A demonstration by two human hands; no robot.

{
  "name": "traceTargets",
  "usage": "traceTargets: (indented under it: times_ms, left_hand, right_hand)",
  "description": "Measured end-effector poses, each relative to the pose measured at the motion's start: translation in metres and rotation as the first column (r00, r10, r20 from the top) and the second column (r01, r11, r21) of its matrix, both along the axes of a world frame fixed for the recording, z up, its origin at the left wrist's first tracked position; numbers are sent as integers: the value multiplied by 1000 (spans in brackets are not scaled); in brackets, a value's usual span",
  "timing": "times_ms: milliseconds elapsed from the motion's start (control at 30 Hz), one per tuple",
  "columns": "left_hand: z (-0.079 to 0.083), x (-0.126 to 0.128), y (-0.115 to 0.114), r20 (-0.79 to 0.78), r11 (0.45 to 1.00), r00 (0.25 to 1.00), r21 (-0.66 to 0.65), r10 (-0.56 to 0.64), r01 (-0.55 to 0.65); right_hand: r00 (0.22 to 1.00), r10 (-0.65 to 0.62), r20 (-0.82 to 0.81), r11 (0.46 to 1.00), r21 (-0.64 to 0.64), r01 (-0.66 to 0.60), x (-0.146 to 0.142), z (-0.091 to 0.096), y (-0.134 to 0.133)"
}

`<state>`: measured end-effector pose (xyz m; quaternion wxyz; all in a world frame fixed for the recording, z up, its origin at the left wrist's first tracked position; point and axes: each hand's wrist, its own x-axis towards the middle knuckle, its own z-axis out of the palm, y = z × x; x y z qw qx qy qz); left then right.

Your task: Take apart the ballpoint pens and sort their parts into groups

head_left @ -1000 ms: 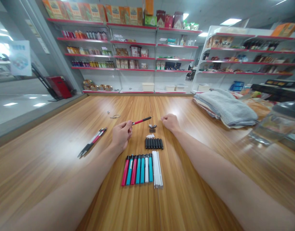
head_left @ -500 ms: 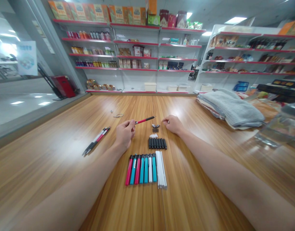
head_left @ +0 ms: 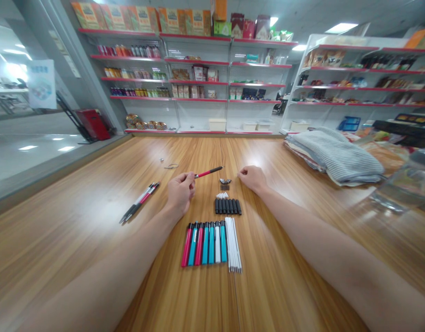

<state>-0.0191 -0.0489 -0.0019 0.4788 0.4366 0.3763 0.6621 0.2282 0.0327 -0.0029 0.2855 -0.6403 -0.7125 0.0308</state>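
A pen (head_left: 208, 173) with a red barrel and black grip is pinched in my left hand (head_left: 179, 192), its thin end pointing right. My right hand (head_left: 253, 179) rests to the right with its fingers closed; whether they hold a small part is hidden. Between the hands lie small silver pen tips (head_left: 225, 181) and a cluster of tiny springs (head_left: 225, 187). Nearer are white plastic pieces (head_left: 222, 195) and a row of black grips (head_left: 228, 206). Below stand out red, teal and white pen barrels (head_left: 205, 243) beside thin white refills (head_left: 233, 244).
Assembled pens (head_left: 139, 203) lie left of my left hand. A small ring-shaped strip (head_left: 171, 166) sits farther back on the wooden table (head_left: 94, 276). Folded striped cloth (head_left: 337, 154) and a clear container (head_left: 402, 184) are at the right. Stocked shelves (head_left: 198, 83) line the back.
My right hand has shifted slightly right, and the pale bit at its fingertips no longer shows. My left hand and the pen stay nearly still.
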Motion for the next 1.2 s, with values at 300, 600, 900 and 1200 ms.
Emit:
traceTargets:
  times_ms: [300,600,900,1200]
  left_hand:
    - [-4,-2,4,-1,1000,1000,23,-8,8]
    - [-3,-1,2,-4,1000,1000,21,-2,2]
    - [-3,-2,3,12,1000,1000,15,-8,8]
    - [-1,-1,2,26,1000,1000,3,-2,2]
  right_hand:
    - [983,179,-30,984,-12,-179,-15,-3,0]
    - [987,161,1,987,-1,-161,-21,1,-4]
    - [986,164,-32,986,-34,-166,-20,0,-4]
    - [989,147,-28,988,-49,-148,-20,0,-4]
